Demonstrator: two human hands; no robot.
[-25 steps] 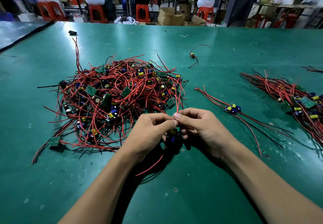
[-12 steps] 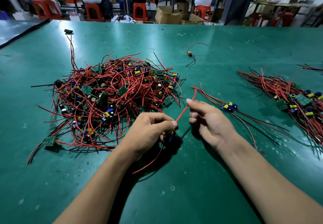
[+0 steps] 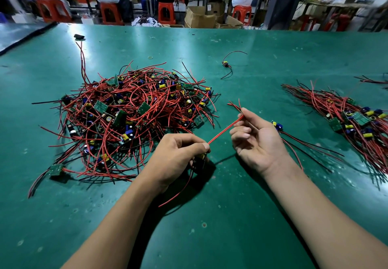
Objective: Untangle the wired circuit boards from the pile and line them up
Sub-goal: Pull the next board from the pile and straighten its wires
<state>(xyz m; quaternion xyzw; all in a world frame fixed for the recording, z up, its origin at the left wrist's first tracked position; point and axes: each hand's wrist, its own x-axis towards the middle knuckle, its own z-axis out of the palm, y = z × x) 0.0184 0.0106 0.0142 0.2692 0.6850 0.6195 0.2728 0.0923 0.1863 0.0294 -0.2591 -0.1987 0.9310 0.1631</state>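
Left hand (image 3: 178, 155) knuckles up, fingers curled, thumb and forefinger pinching red wire (image 3: 225, 129). Right hand (image 3: 260, 140) palm turned inward, fingers loosely curled, thumb and forefinger pinching same wire's far end. Both forearms bare, angled inward.

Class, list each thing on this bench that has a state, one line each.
Pile, tangled.
Sorted bundle, wires lying parallel.
Held board, gripped in left hand.
Red wire, taut between both hands.
Right hand, pinching red wire.
Stray board, lying apart, wires loose.
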